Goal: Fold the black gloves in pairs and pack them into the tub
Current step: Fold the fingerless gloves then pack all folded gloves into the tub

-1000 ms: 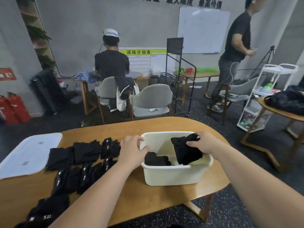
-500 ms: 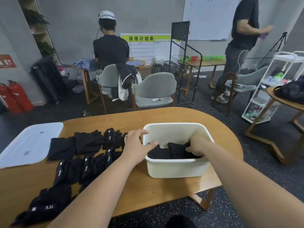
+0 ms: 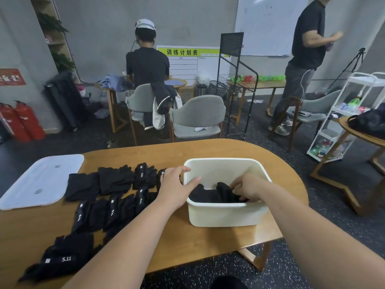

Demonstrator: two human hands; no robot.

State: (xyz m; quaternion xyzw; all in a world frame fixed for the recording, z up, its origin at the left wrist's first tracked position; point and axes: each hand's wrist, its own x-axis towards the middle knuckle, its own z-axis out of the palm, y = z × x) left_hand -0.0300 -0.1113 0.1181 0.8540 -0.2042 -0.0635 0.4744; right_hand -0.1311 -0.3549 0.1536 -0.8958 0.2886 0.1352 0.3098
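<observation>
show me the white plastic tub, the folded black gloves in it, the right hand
white plastic tub (image 3: 220,213): head view, near outer wall
folded black gloves (image 3: 205,195): head view, left bundle
right hand (image 3: 249,187): head view, back of hand

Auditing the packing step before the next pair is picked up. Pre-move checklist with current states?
1. White plastic tub steadied: left hand rests on its left rim. Ok.
2. Folded black glove pair down inside the tub, beside another folded pair. Ok.
3. Right hand free of that pair: its fingers curl on it. Not ok.
4. Fold intact under the right hand: hidden. Cannot tell.
5. Unpacked black gloves lie on the wooden table left of the tub. Ok.
</observation>
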